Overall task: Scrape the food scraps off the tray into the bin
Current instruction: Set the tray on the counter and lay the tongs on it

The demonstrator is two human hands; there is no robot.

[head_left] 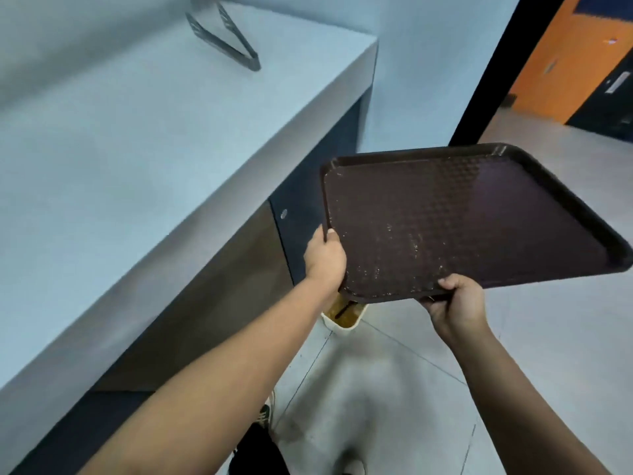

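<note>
Head camera: a person holds a dark brown cafeteria tray in both hands above a small cream waste bin that stands on the tiled floor beside a grey counter. The tray hangs over the bin and hides most of it — only one corner of the rim and a patch of brownish contents show below the tray's near edge.

The tray's surface carries pale specks and crumbs, thickest toward the near side; no larger scraps are visible on it.

The risk from here looks twofold. The bin's mouth seems narrow against the tray's long edge, so crumbs sliding off anywhere but the corner above it would likely land on the floor. And the tray is held by edge grips alone — a sharp tilt or shake could twist it out of the fingers.

The left hand grips the tray's left rim, thumb curled over the top edge and the other fingers hidden beneath. The right hand clasps the near edge from below, its fingers hooked up over the rim. Both hands are closed firmly on the tray, and neither is free to scrape.

Metal tongs lie on the counter, well apart from the hands.
</note>
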